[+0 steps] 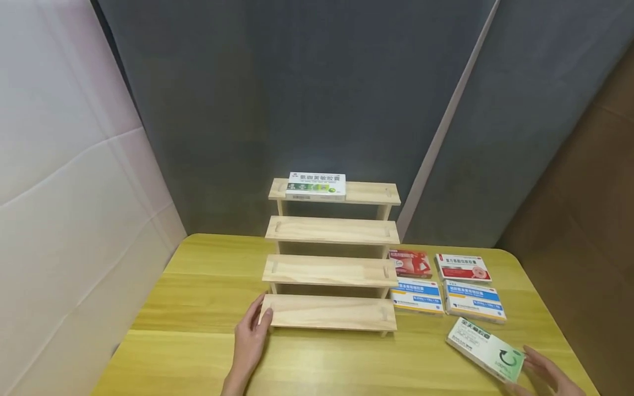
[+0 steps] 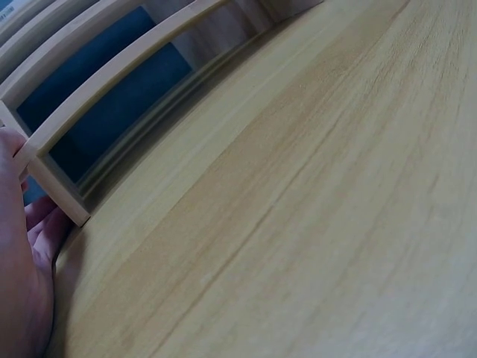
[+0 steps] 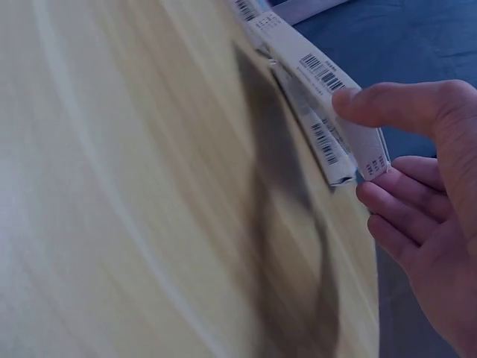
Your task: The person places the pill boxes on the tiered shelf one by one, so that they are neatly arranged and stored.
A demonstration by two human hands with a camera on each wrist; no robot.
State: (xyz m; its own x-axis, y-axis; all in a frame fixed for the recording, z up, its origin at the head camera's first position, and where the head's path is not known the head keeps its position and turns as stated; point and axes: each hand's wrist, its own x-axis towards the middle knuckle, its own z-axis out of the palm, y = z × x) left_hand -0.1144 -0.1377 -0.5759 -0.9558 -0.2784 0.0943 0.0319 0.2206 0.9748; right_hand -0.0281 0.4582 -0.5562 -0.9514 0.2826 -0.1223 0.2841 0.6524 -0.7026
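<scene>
A light wooden stepped rack (image 1: 329,312) with several tiers stands on the table. My left hand (image 1: 251,336) grips the left end of its lowest tier, thumb on top; in the left wrist view, fingers of the left hand (image 2: 22,246) reach behind the side panel. At the right, my right hand (image 1: 547,373) pinches the near right end of a green and white medicine box (image 1: 487,350), which lies at a slant. The right wrist view has the thumb of the right hand (image 3: 440,171) against a white barcoded side of the medicine box (image 3: 328,82).
A white and green medicine box (image 1: 316,187) lies on the top tier, left side. Right of the rack are a red box (image 1: 411,263), a white and red box (image 1: 463,268) and two blue and white boxes (image 1: 474,300). A dark curtain (image 1: 337,99) hangs behind the table.
</scene>
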